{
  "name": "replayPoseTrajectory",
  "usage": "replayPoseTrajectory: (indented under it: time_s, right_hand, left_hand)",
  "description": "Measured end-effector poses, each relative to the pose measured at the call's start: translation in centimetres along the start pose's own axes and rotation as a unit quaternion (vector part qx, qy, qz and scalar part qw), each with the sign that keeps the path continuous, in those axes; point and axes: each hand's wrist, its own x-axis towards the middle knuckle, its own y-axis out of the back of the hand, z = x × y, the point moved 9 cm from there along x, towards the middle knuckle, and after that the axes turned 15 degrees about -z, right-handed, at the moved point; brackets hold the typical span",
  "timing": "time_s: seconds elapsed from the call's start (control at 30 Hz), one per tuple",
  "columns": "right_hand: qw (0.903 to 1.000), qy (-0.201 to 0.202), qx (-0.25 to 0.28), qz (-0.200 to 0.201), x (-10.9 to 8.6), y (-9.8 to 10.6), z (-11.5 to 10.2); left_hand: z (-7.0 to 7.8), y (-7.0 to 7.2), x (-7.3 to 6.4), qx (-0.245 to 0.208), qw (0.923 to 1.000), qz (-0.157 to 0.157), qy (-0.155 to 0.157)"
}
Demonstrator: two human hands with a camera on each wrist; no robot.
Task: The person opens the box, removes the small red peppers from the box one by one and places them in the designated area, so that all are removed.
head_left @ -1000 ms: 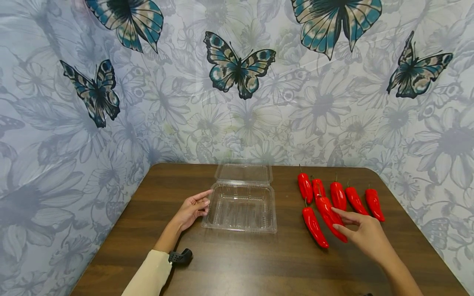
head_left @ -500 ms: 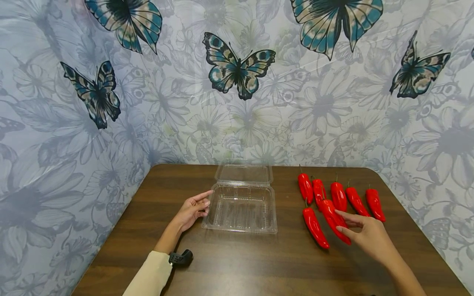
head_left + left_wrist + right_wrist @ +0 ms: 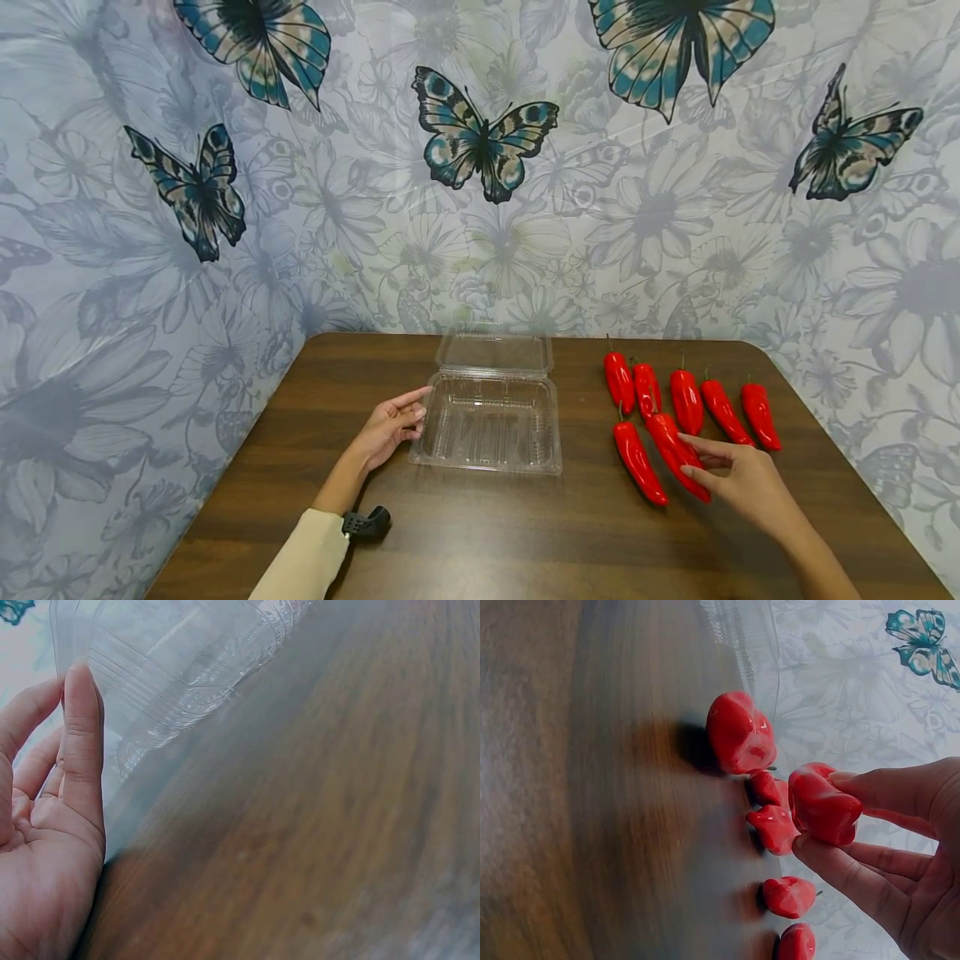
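At the middle of the table lies a clear plastic clamshell container point(image 3: 487, 425), its lid point(image 3: 493, 352) folded back. My left hand point(image 3: 388, 429) is at the container's left rim, and the left wrist view shows the thumb and fingers pinching that edge. On the right, my right hand point(image 3: 738, 479) pinches a red chili pepper point(image 3: 671, 446) between thumb and fingers. The right wrist view shows this pepper held up off the table. Just left of it another red pepper point(image 3: 636, 462) lies on the table.
More red peppers lie behind, among them one at the back left point(image 3: 618, 379), one in the middle point(image 3: 686, 400) and one at the far right point(image 3: 761, 415). The brown wooden table point(image 3: 480, 542) ends at a butterfly-patterned backdrop point(image 3: 480, 250). A black wrist device point(image 3: 367, 523) is on the left arm.
My right hand and the pepper it holds have moved slightly toward me, apart from the pepper behind. The left hand and container have stayed in place.
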Motion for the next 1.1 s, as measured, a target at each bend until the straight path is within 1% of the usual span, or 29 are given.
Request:
replayPoseTrajectory:
  time_s: [0.2,0.43,0.67,0.83,1.1]
  right_hand:
    - [1.0000,0.001,-0.004,-0.001,-0.3,-0.2,0.2]
    - [0.9999,0.004,-0.004,-0.009,-0.3,-0.6,0.3]
    - [0.9998,-0.007,-0.006,-0.017,-0.4,-1.2,0.7]
    - [0.9997,0.000,-0.014,-0.020,-0.3,-1.5,0.8]
    - [0.9996,-0.010,-0.012,-0.025,-0.3,-1.8,1.1]
  left_hand:
    - [0.1,0.0,-0.2,0.004,0.9999,-0.009,-0.003]
    - [0.1,0.0,-0.4,0.003,1.0000,-0.009,0.000]
    - [0.3,-0.1,-0.7,-0.001,0.9999,-0.013,-0.002]
    - [0.3,-0.2,-0.7,-0.003,0.9998,-0.018,-0.003]
    - [0.3,-0.1,-0.7,0.000,0.9998,-0.020,-0.004]
